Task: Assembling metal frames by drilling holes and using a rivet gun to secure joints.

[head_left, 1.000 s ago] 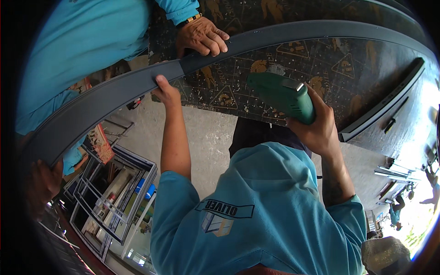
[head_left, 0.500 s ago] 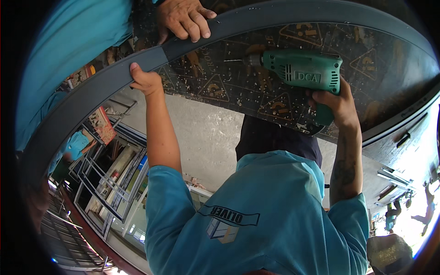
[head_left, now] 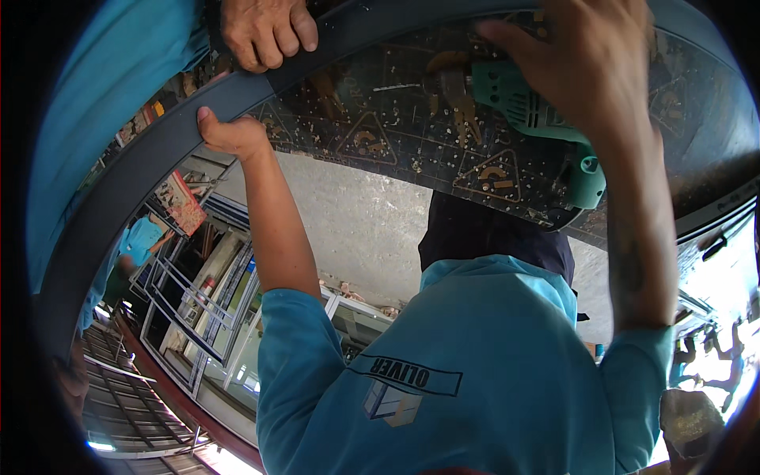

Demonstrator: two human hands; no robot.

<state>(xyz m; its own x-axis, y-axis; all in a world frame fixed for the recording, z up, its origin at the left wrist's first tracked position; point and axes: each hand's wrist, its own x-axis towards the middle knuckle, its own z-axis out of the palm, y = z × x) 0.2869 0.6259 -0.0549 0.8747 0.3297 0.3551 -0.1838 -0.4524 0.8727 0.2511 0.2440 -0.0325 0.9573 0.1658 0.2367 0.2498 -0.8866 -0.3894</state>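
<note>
A long curved dark grey frame profile (head_left: 146, 162) arches from the lower left across the top, with a joint line near its upper left. My left hand (head_left: 235, 136) grips its inner edge just below that joint, the thumb on its face. My right hand (head_left: 590, 59), blurred by motion, reaches over a green power drill (head_left: 514, 103), thumb spread away from the fingers and partly cut off by the top edge. The drill lies on its side on the dark board (head_left: 431, 170), its bit pointing left. My right hand is off the drill's handle.
Another person's hand (head_left: 271, 36) rests on the profile by the joint, with a blue sleeve to the left. Pale shavings are scattered over the board. Metal frames (head_left: 186, 305) stand on the floor at lower left, near a red box (head_left: 180, 202).
My right hand has let go of the drill and moved up over it; the drill now lies on the board. My left hand still grips the profile. The view has shifted slightly.
</note>
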